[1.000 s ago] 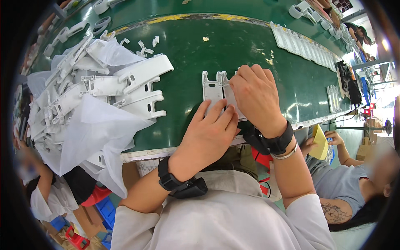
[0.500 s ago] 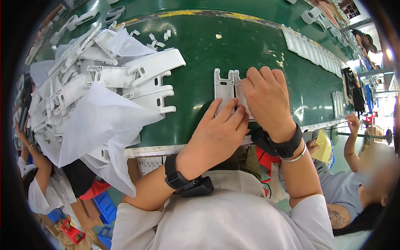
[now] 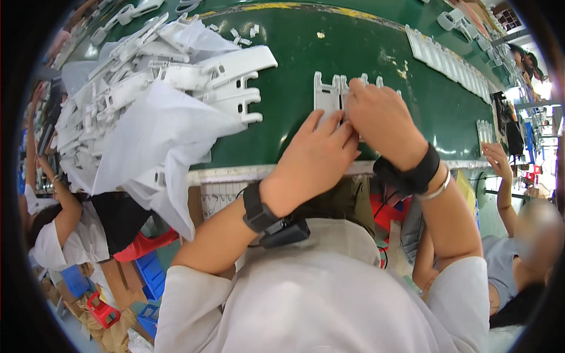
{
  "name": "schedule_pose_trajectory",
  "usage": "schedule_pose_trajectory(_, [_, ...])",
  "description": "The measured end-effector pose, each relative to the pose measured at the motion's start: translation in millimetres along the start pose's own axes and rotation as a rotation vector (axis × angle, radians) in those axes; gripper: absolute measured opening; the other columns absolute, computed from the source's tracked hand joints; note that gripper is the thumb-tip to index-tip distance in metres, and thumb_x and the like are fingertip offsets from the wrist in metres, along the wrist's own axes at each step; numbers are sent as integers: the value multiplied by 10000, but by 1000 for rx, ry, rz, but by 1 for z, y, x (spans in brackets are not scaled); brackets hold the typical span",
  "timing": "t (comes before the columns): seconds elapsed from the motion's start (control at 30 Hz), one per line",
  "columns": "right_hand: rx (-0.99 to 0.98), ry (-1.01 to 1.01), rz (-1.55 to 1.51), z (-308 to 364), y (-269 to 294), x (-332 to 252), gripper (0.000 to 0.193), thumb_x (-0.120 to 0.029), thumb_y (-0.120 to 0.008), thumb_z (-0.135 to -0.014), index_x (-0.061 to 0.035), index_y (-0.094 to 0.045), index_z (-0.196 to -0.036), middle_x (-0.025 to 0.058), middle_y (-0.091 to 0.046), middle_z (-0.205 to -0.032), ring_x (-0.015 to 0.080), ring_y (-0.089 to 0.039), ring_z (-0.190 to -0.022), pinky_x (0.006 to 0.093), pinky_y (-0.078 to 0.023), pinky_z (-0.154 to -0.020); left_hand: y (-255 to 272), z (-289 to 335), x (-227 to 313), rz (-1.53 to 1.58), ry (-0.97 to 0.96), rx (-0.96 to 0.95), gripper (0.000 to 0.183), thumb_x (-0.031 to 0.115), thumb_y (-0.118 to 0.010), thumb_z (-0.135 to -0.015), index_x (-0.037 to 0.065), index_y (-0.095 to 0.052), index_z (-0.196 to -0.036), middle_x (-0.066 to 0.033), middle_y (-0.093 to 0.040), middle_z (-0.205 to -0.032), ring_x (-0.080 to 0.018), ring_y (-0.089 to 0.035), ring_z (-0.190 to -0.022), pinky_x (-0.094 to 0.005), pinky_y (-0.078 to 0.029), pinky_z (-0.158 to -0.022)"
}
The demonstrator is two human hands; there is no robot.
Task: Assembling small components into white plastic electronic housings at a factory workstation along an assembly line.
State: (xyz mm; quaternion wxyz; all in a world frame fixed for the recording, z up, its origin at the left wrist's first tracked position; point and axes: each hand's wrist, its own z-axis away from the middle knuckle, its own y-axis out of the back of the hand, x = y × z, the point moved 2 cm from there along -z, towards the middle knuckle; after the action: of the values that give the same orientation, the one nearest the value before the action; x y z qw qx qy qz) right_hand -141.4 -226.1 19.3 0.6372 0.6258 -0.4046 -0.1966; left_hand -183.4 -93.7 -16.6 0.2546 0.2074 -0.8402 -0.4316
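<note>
Flat white plastic parts with notched, lugged ends lie side by side on the green table in front of me. The leftmost white plastic part (image 3: 327, 97) shows best, with a slot near its far end. My left hand (image 3: 315, 156) rests with fingers spread, their tips on the near end of that part. My right hand (image 3: 385, 117) is closed just beside it, fingers curled down over the adjoining part. What its fingertips pinch is hidden. More lugs of white parts (image 3: 379, 80) stick out beyond the right knuckles.
On the left a large heap of white plastic parts (image 3: 194, 79) lies with translucent wrapping sheets (image 3: 156, 138). Small white pieces (image 3: 242, 40) are scattered behind it. A row of white parts (image 3: 450, 66) stands far right. A co-worker's hand (image 3: 497, 157) is at the right table edge.
The whole view has shifted, so the table sits higher in it. My right hand has come lower against the parts, and lugs now show past its knuckles. The left hand stays on the parts.
</note>
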Motion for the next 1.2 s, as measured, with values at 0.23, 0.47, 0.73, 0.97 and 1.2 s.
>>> schedule_pose_trajectory(0.23, [-141, -114, -341, 8, -11, 28, 120, -54, -587, -822, -16, -620, -930, 104, -548, -941, 307, -602, -840, 398, -497, -707, -2, -1, -1, -35, -25, -6, 307, 187, -679, -780, 16, -626, -1030, -82, -606, -1064, -263, -548, -1078, -391, -430, -927])
schedule_pose_trajectory(0.47, [11, -171, -519, 13, -13, 33, 180, -61, -570, -817, -85, -693, -945, 90, -598, -939, 288, -595, -915, 386, -495, -771, 1, 0, 3, -6, 6, -22, 325, 179, -683, -784, 14, -620, -1056, -85, -604, -1097, -266, -541, -1110, -398, -426, -948])
schedule_pose_trajectory(0.73, [126, -56, -363, 12, -11, 30, 136, -26, -607, -738, -67, -665, -853, 52, -574, -875, 238, -566, -840, 346, -472, -749, 3, -3, 1, 7, 26, -65, 344, 181, -685, -788, -5, -622, -1071, -94, -602, -1112, -280, -536, -1109, -407, -427, -953])
schedule_pose_trajectory(0.97, [149, 37, -177, 4, -7, 29, 29, -45, -616, -703, -71, -615, -716, 48, -549, -819, 205, -560, -847, 314, -458, -739, 4, -4, 1, 24, 41, -70, 340, 173, -691, -783, -8, -626, -1063, -101, -600, -1112, -285, -534, -1115, -417, -429, -951])
schedule_pose_trajectory(1.2, [98, 73, -213, -9, -13, 32, 50, -25, -614, -682, -73, -601, -681, 48, -540, -786, 208, -566, -757, 318, -460, -702, 4, -4, 1, 33, 49, -58, 346, 165, -711, -757, -6, -627, -1046, -100, -595, -1121, -285, -534, -1112, -417, -437, -941])
